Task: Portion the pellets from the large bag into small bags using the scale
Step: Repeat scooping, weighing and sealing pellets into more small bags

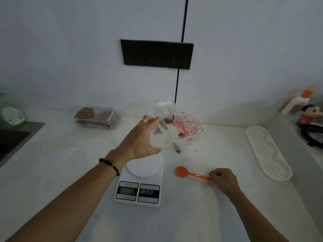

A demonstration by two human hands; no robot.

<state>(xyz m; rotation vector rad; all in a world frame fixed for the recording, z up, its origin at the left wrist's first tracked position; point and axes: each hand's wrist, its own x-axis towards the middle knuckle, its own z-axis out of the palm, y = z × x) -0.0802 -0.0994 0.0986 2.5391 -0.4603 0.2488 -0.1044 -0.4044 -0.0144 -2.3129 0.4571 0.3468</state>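
Pellets [181, 134]: a few brown pieces remain inside the large bag [187, 127], a clear bag with red print, lying on the tabletop [192, 215] beyond the scale [139, 186]; one or two loose pieces lie on the tabletop just near of it. Small bag [161, 126]: clear and crumpled, held above the far edge of the scale platform by the left hand [143, 137], whose grip is closed around it; it looks almost empty, though blur hides detail. Right hand [222, 179]: its grip pinches the handle end of the orange spoon [190, 172], whose bowl lies empty on the tabletop right of the scale. The scale platform carries nothing.

Progress, as judged: filled packs of brown pellets [97, 117] are stacked far left by the wall, and the large bag is nearly spent, so the portioning appears to be late in its run; the bag in hand has yet to be filled and weighed.

Writing: the red print on the large bag is too small to read; the scale display and its button labels are likewise illegible.

Surroundings: a perforated white tray [269, 154] at right, a black switch panel [156, 54] on the wall.
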